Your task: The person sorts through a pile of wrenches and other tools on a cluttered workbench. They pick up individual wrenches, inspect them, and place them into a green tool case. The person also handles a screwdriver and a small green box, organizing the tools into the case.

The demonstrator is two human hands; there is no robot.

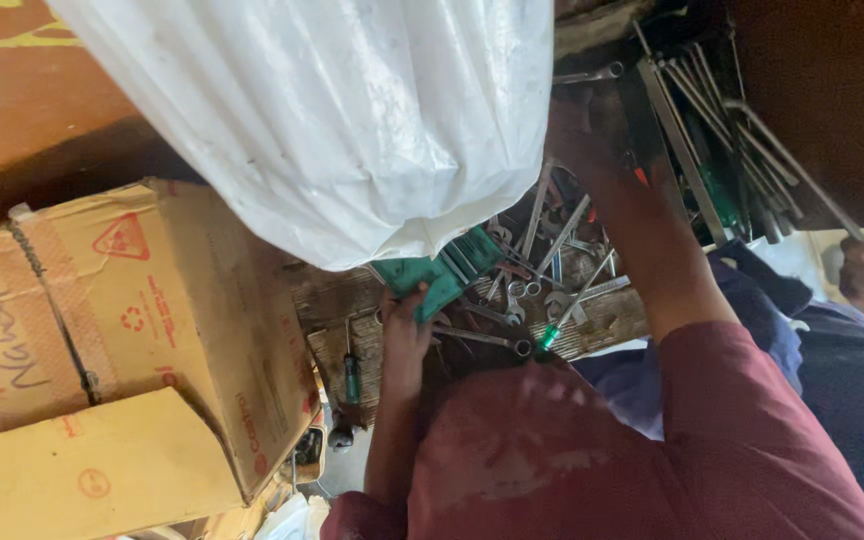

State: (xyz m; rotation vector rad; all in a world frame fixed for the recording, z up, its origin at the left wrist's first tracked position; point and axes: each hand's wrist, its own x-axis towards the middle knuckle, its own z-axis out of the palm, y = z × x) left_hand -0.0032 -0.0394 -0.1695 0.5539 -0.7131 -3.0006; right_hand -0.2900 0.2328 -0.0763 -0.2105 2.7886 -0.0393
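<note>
Cluttered wooden bench [337,345]: left hand [407,325] grips a green tool pouch [442,275] among wrenches [552,250]; right hand's [577,140] grip unclear.

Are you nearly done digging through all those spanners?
Not nearly, it seems. Done: nothing looks set aside. In hand: the left hand rests on a green pouch; the right hand reaches deep into shadow. Left: the spanners lie in a jumbled heap.
</note>
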